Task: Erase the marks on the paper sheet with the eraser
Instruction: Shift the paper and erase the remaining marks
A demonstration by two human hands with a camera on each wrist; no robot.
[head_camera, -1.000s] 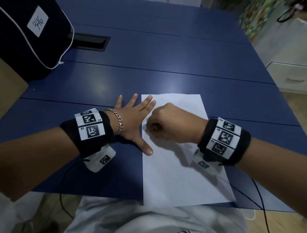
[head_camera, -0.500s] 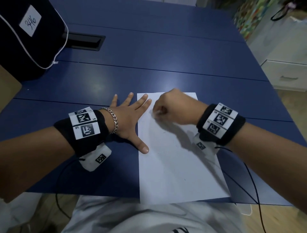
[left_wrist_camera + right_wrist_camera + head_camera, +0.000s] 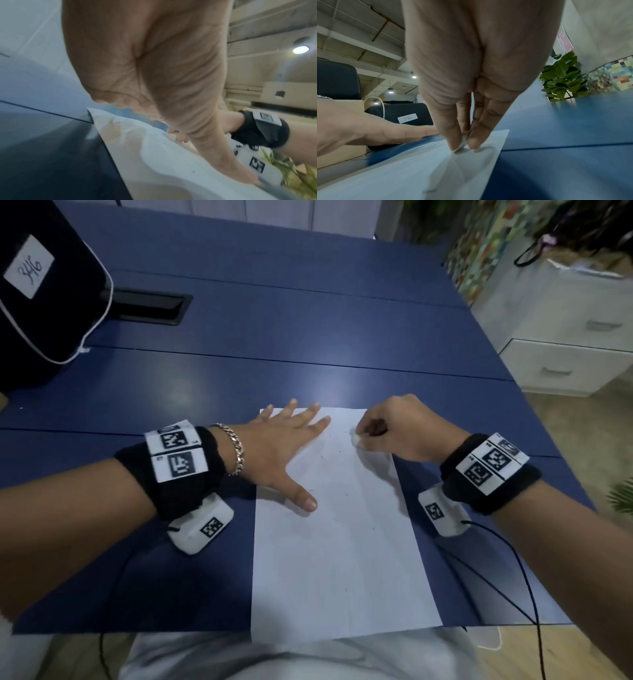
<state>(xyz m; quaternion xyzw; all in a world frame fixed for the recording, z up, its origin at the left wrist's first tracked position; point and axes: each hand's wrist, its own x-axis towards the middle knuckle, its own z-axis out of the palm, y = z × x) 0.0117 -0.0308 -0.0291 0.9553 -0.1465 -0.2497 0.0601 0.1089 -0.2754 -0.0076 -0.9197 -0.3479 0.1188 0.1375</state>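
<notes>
Head view showed a white sheet [image 3: 339, 542] lying lengthwise on a blue table [image 3: 308, 337], its near edge just past the table's edge at the bottom of the frame. A few faint dark marks [image 3: 334, 518] speckled the sheet's upper half. The left hand [image 3: 277, 453] lay flat at the sheet's upper left corner — fingers straight and spread, thumb [image 3: 303, 499] stretched down onto the paper, holding nothing. The right hand [image 3: 394, 433] sat at the upper right of the sheet, its fingers curled and pinched on a small white eraser [image 3: 356, 440] that touched the paper.

Right wrist view gave the grip up close: thumb and fingertips [image 3: 476, 140] clamped together round the eraser [image 3: 464, 140], its lower end pressed on the sheet [image 3: 419, 169] near the far right corner. The left hand [image 3: 359, 129] stretched in from the left of that frame.

Left wrist view was blurred — the palm [image 3: 154, 60] filled the top, the thumb [image 3: 223, 162] ran down onto the sheet [image 3: 163, 169].

A black bag [image 3: 44, 302] with a label reading 346 stood at upper left in the head view, and white drawers [image 3: 565, 364] at right, off the table.
</notes>
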